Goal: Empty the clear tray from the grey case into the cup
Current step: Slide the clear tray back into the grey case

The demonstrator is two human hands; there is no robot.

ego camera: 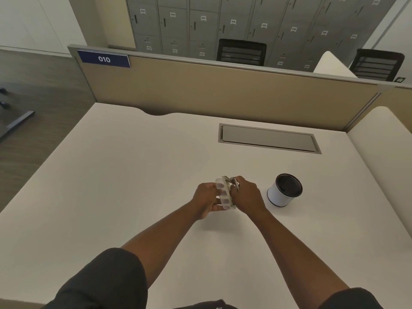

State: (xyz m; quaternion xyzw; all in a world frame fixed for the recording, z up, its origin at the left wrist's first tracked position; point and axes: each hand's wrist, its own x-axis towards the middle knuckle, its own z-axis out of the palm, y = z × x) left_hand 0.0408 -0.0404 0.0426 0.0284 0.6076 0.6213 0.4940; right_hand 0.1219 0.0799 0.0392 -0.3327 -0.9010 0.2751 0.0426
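1. A white desk [133, 175] fronts a tan partition [223, 92]; grey lockers [200, 23] stand beyond.
2. The clear tray [223, 194] is held tipped on edge between both hands, long axis running near-to-far.
3. The left hand [206, 201] and right hand [246, 197] grip it; the cup [284, 190] stands just right.

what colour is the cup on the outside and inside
White outside, black inside with a dark rim; the cup shows clearly in the head view, standing right of the hands.
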